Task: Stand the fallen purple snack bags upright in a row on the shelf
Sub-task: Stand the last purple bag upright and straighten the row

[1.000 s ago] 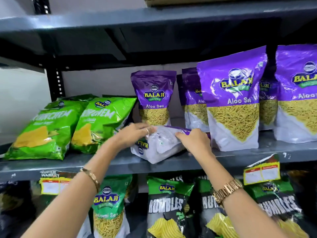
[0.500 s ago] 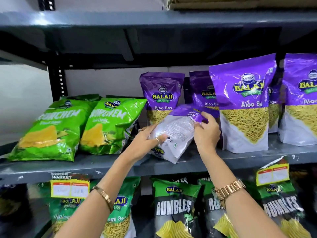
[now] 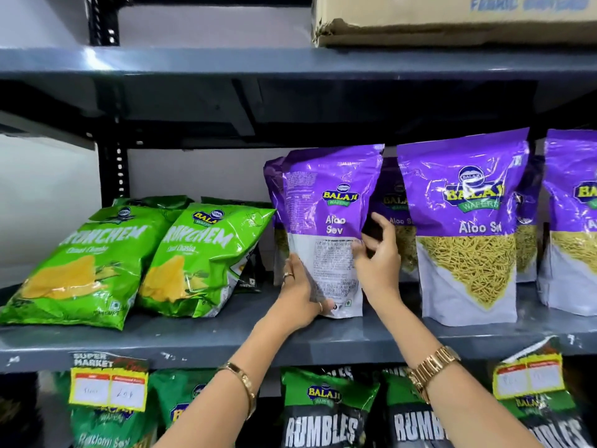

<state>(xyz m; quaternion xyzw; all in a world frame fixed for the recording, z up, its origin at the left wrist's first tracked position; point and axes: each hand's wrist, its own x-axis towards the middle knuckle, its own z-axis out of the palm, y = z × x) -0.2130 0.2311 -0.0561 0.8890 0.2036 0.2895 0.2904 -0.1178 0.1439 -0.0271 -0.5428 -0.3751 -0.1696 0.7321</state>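
Note:
A purple Aloo Sev bag [image 3: 332, 202] stands upright on the grey shelf [image 3: 200, 341], its printed back side facing me. My left hand [image 3: 298, 292] grips its lower left edge. My right hand [image 3: 378, 260] holds its right edge, fingers partly spread. Behind it, other purple bags [image 3: 274, 195] are mostly hidden. To the right a second purple bag [image 3: 462, 227] stands upright with its front showing, and a third [image 3: 571, 221] stands at the frame's right edge.
Two green Crunchem bags [image 3: 87, 263] [image 3: 200, 257] lean back on the left of the same shelf. A cardboard box [image 3: 452, 17] sits on the shelf above. Rumbles bags [image 3: 323, 412] and price tags [image 3: 108, 388] hang below.
The purple bag has gone from lying on the shelf to tilted to standing upright. Both hands rose with it. The camera view shifted left and down relative to the shelf.

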